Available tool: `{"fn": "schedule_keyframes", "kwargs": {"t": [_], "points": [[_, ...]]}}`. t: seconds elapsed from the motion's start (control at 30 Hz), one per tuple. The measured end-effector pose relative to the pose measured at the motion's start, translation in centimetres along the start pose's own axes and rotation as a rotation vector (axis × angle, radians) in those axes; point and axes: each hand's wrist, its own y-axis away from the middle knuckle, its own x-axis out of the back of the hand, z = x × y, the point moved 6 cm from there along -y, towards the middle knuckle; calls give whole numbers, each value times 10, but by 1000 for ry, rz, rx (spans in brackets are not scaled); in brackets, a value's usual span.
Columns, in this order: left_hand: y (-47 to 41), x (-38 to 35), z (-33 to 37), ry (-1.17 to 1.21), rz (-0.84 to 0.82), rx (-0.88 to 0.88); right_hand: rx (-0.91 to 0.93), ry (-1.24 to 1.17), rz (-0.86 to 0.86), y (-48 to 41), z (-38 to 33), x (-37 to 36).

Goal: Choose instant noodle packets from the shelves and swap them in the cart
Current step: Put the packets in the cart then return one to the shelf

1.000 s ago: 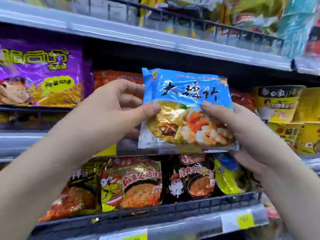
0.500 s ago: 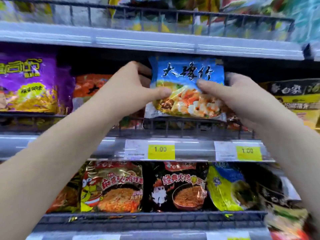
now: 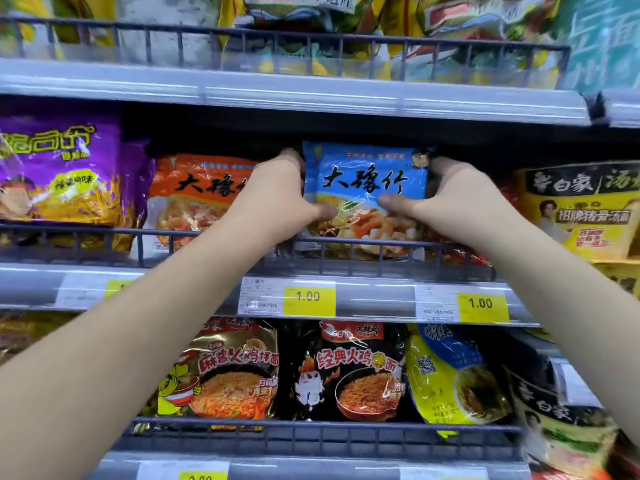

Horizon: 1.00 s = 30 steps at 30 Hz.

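Observation:
A blue instant noodle packet with black characters and a seafood picture stands upright on the middle shelf, its lower edge behind the wire rail. My left hand pinches its left side, thumb on the front and fingers behind. My right hand pinches its right side the same way. An orange packet of the same brand stands just left of it. The cart is out of view.
A purple packet fills the shelf's left end; yellow packets sit at the right. Yellow price tags line the shelf edge. The lower shelf holds a gold packet, a black packet and a yellow-blue packet. More packets crowd the top shelf.
Both hands have carried the blue packet forward and down into the middle shelf, until its bottom edge sits behind the wire rail. The view has tilted up a little.

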Motion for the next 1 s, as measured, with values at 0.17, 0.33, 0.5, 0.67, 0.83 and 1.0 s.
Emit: {"fn": "schedule_keyframes", "kwargs": {"t": [0.17, 0.33, 0.5, 0.67, 0.83, 1.0], "points": [[3, -2, 2, -82, -72, 37, 20, 42, -101, 4, 2, 1], [4, 1, 5, -199, -81, 62, 41, 107, -85, 7, 4, 6], [9, 5, 8, -302, -37, 97, 18, 156, 25, 10, 9, 7], [13, 9, 3, -258, -28, 103, 14, 68, 17, 17, 9, 11], [21, 18, 0, -207, 20, 46, 28, 45, 86, 25, 10, 16], [44, 37, -2, -35, 126, -43, 117, -74, 196, 46, 4, 23]]}}
